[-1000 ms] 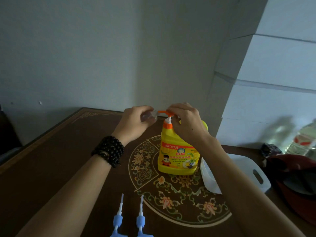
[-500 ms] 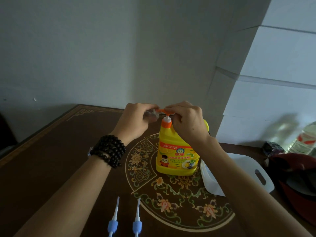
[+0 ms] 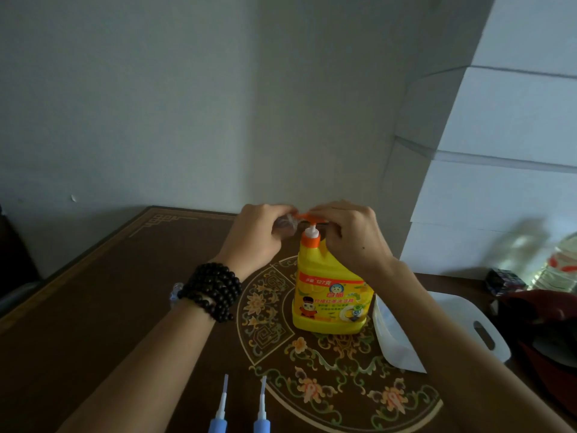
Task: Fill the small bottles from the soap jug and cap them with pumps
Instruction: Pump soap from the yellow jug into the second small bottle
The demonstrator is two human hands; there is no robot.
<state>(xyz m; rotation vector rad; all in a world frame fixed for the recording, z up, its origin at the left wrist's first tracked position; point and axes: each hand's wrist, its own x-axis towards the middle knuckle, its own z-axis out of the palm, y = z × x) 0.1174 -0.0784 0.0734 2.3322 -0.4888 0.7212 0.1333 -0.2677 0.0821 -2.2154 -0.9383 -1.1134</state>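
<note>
A yellow soap jug (image 3: 331,295) with an orange pump head (image 3: 307,217) stands upright on the patterned brown table (image 3: 109,307). My left hand (image 3: 253,239), a black bead bracelet on its wrist, grips a small clear bottle (image 3: 285,225) and holds it right at the pump's nozzle. My right hand (image 3: 349,235) rests on top of the orange pump head, fingers curled over it. Two blue pumps with white dip tubes (image 3: 220,410) (image 3: 260,407) lie side by side at the table's near edge.
A white plastic container with a handle slot (image 3: 462,326) lies right of the jug, partly under my right forearm. A dark red object (image 3: 549,326), a small dark box (image 3: 502,281) and a clear plastic bottle (image 3: 559,270) crowd the right edge. Walls stand close behind the table.
Both hands stay at the pump head; the left hand has closed in a little nearer the nozzle with the small bottle. The view has shifted slightly, and the jug stays put.
</note>
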